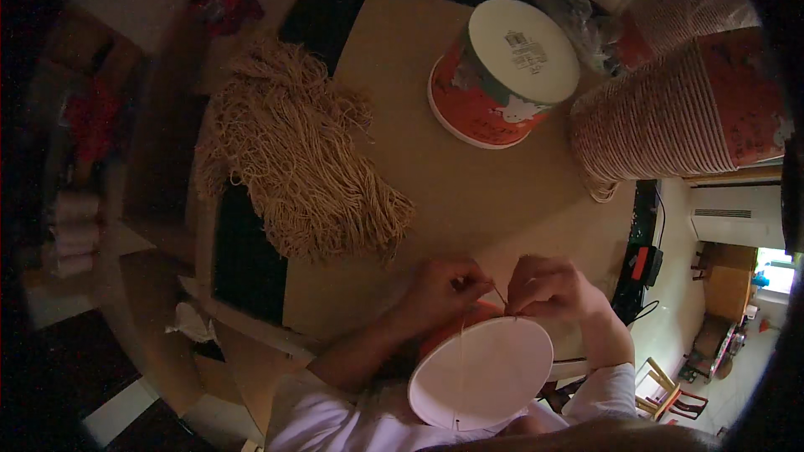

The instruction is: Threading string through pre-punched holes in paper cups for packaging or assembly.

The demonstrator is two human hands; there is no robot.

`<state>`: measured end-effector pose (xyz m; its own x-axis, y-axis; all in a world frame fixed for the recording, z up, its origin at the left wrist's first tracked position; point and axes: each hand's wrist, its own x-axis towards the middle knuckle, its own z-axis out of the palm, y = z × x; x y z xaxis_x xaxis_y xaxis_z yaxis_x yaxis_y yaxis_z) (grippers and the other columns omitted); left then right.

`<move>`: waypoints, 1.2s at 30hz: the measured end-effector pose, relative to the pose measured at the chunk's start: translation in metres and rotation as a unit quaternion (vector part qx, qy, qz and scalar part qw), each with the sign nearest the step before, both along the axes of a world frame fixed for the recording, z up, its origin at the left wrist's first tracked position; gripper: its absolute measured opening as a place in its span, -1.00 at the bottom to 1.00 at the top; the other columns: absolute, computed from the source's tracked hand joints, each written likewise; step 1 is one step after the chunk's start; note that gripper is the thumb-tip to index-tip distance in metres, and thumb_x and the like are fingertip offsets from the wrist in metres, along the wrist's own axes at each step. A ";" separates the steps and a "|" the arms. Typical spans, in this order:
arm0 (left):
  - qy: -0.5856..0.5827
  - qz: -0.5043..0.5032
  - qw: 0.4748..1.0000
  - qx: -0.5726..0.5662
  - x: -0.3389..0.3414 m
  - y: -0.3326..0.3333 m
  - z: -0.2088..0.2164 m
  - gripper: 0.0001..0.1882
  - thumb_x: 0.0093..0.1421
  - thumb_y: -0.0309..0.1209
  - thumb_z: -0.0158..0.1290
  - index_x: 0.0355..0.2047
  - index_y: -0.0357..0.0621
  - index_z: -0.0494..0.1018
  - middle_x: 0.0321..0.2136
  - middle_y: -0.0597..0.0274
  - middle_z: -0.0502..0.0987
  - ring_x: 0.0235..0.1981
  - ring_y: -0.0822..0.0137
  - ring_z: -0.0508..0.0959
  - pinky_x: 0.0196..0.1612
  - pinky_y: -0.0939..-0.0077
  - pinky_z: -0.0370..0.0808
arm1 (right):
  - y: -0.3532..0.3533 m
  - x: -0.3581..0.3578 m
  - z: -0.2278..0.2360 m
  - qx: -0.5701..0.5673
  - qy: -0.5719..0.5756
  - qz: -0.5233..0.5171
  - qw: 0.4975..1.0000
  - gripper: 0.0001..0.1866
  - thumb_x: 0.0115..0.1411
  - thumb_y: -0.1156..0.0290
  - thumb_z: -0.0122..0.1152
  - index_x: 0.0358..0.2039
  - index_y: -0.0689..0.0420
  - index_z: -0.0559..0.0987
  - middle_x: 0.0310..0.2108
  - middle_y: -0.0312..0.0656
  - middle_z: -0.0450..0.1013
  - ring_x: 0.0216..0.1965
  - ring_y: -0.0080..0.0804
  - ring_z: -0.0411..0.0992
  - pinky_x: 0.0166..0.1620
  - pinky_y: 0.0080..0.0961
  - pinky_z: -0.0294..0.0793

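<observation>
A paper bucket point(502, 377) with a red side and a white round face leans against me at the table's near edge. A thin tan cord point(461, 368) crosses that white face from rim to rim. At the bucket's far rim, my left hand point(450, 289) pinches the cord, which runs taut a short way toward my right hand. My right hand point(548, 289) is closed at the rim just beside it, fingertips pressed together around the cord where it meets the bucket. The exact spot under the right fingertips is hidden.
A large heap of tan cords point(306, 159) lies at the left on the cardboard-covered table point(452, 209). Beyond my hands a red and green bucket point(477, 92) stands upside down. Nested buckets point(653, 117) lie at the right, near a black and red device point(643, 264). Cardboard boxes point(243, 351) stand left.
</observation>
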<state>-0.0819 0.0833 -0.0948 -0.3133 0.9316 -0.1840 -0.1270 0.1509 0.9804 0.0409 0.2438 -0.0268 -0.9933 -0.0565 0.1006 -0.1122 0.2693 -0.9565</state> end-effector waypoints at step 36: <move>0.326 0.023 0.942 0.076 -0.003 -0.073 0.044 -0.52 -0.04 -0.30 0.17 -0.13 -0.29 0.38 -0.30 0.03 0.45 -0.29 0.23 0.46 -0.23 0.44 0.39 | -0.097 0.096 0.033 0.127 -0.127 -0.352 0.919 -0.77 0.08 0.46 0.03 -0.23 0.23 0.46 -0.58 -0.17 0.38 -0.55 -0.56 0.28 -0.46 -0.55 0.32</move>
<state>-0.0851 0.0100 -0.0512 -0.3542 0.9142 0.1971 0.5072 0.0107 0.8617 0.1366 0.1464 0.0059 -0.7822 0.6195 -0.0670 0.3933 0.4075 -0.8242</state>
